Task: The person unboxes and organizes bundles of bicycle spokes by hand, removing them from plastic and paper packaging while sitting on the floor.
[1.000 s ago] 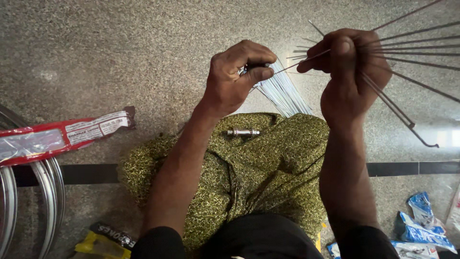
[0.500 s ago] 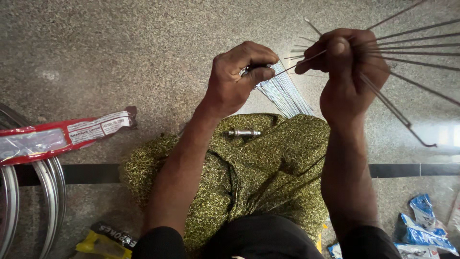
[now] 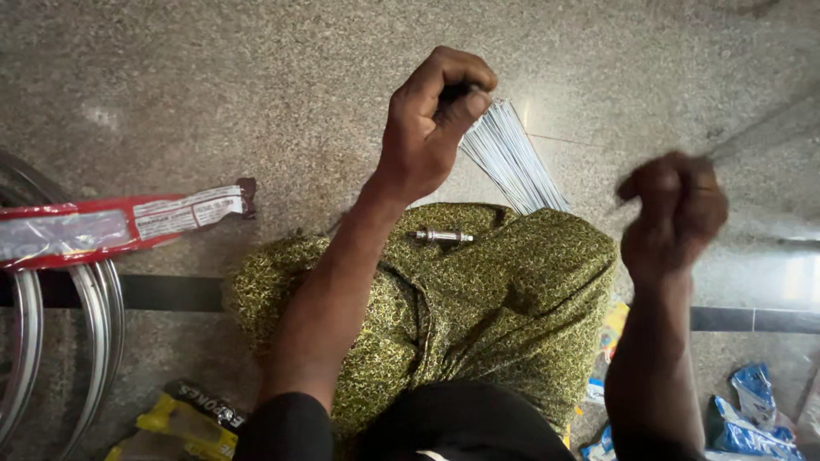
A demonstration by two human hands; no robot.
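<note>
The left hand (image 3: 431,128) pinches the top of a bundle of thin metal spokes (image 3: 512,162) slanting to the lap; the blurred right hand (image 3: 675,213) looks clenched, contents unclear. Sorting seems underway; steady regrasping is needed next.

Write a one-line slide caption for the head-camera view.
Left hand pinches a bundle of thin metal spokes over a green-clothed lap; blurred right hand beside it.

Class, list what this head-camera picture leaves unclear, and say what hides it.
- Right hand: motion-blurred; its contents cannot be told.
- Bundle of thin metal rods: top hidden in the left hand, lower end behind the green cloth.
- Metal rims: cut off by the left edge.
</note>
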